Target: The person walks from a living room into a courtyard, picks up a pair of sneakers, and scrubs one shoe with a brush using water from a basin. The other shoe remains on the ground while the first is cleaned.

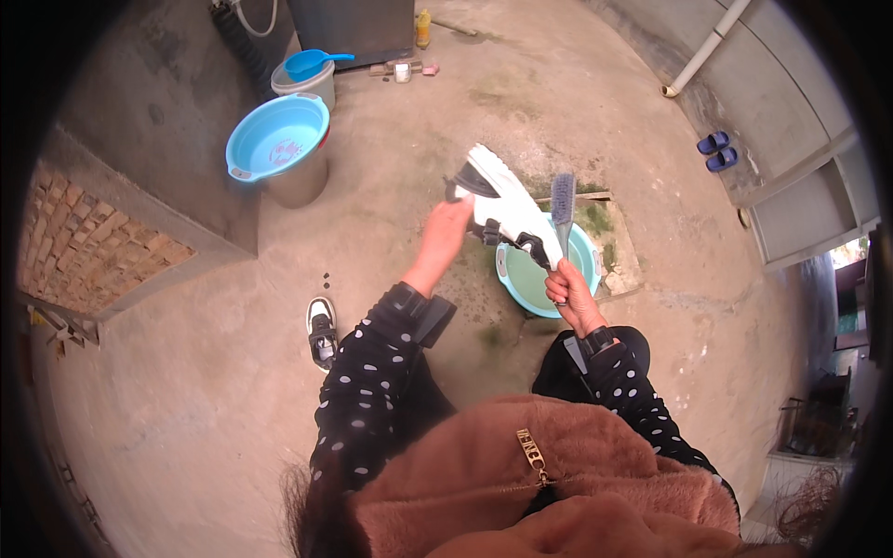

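Observation:
A white sneaker with black patches [515,202] is held on its side between my two hands. My left hand [445,234] grips it near one end, the fingers partly hidden behind the shoe. At the other end, my right hand [573,291] pinches the sneaker's tip and also holds a scrubbing brush [563,199], its grey bristles pointing up. Below them, a light-blue plastic basin [515,282] of cloudy water stands on the ground. The matching black-and-white shoe [322,331] lies on the concrete to the left of my left forearm.
A bucket [296,183] topped by a blue basin [275,139] stands at upper left. Behind it, a blue dipper [307,64] rests on a pale bucket [317,85]. Blue slippers [718,152] lie by the right wall. A yellow bottle [423,29] stands at the back.

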Motion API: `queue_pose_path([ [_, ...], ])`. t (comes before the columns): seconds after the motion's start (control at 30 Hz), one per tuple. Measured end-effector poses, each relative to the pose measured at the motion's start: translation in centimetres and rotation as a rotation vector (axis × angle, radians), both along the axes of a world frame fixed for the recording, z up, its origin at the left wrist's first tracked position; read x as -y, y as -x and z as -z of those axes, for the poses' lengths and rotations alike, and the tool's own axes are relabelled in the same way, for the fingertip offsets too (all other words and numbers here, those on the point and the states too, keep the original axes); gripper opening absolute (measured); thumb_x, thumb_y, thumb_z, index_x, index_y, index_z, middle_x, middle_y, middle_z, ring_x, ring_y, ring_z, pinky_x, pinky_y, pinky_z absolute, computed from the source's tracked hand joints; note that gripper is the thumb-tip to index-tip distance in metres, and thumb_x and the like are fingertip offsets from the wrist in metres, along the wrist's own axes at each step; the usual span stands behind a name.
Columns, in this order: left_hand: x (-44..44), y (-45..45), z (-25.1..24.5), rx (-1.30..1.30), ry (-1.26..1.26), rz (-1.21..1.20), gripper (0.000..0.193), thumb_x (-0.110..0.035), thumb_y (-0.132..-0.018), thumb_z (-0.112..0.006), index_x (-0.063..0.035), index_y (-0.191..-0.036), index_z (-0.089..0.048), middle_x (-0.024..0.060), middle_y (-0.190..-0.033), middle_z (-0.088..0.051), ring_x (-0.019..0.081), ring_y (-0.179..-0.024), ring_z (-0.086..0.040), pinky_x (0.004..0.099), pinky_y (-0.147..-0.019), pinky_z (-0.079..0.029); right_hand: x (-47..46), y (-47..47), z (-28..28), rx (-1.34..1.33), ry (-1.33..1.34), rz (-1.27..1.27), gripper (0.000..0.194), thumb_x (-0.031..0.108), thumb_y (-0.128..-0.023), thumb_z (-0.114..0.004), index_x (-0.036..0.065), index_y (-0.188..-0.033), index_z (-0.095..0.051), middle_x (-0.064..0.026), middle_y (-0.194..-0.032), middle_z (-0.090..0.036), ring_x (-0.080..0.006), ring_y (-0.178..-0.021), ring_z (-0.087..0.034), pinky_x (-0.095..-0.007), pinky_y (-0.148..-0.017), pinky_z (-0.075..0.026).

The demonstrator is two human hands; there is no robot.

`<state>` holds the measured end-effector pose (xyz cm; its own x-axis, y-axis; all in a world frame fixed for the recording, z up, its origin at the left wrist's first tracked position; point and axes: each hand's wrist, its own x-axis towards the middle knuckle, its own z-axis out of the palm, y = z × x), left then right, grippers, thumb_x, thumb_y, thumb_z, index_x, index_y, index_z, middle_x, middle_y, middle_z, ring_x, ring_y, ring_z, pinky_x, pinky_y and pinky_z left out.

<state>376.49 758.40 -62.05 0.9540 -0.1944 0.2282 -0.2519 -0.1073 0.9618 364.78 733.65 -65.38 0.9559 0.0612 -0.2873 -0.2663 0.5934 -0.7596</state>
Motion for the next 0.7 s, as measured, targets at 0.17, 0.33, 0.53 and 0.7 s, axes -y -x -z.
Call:
queue_pose_path([
  [0.17, 0.4, 0.5, -0.3, 0.334, -0.11, -0.042, 0.04, -0.026, -0.096, -0.054, -0.0005, -0.065, -0.052, 0.0116, -0.064, -0.046, 0.0312, -0.069, -0.044, 0.0381, -0.068, -0.038, 0.0, -0.1, 0.3, -0.025, -0.024, 0.008, 0.029, 0.035, -0.095, -0.06, 0.012, -0.088, -0.044, 0.0073, -0.063, -0.029, -0.0034, -0.05, -0.027, -0.0193, -0.043, -0.023],
  [0.33, 0.4, 0.5, -0.8, 0.496, -0.145, -0.105, 0.037, -0.019, -0.095, -0.057, -0.0016, -0.063, -0.049, 0.0082, -0.065, -0.044, 0.0252, -0.07, -0.043, 0.0358, -0.068, -0.036, -0.5, -0.2, 0.0, -0.038, -0.03, -0.005, 0.031, 0.036, -0.095, -0.06, 0.013, -0.085, -0.043, 0.0073, -0.063, -0.029, -0.0034, -0.05, -0.027, -0.0193, -0.042, -0.023],
  [0.53, -0.6, 0.8, -1.9, 0.262, -0.134, 0.063, 0.039, -0.024, -0.095, -0.058, 0.0009, -0.066, -0.051, 0.0107, -0.062, -0.044, 0.0249, -0.063, -0.043, 0.037, -0.061, -0.038, -0.9, -0.4, -0.2, -0.044, -0.075, -0.008, 0.029, 0.039, -0.096, -0.057, 0.014, -0.087, -0.043, 0.0078, -0.063, -0.03, -0.0024, -0.049, -0.027, -0.0185, -0.042, -0.023],
  [0.7, -0.6, 1.5, -1.6, -0.097, -0.071, 0.237, 0.048, -0.038, -0.098, -0.052, 0.0015, -0.071, -0.049, 0.0021, -0.066, -0.046, 0.0156, -0.064, -0.041, 0.0327, -0.06, -0.037, 0.0, -0.5, -0.4, -0.074, -0.086, -0.019, 0.029, 0.043, -0.096, -0.056, 0.016, -0.091, -0.045, 0.0081, -0.063, -0.03, -0.0014, -0.048, -0.025, -0.018, -0.042, -0.022],
])
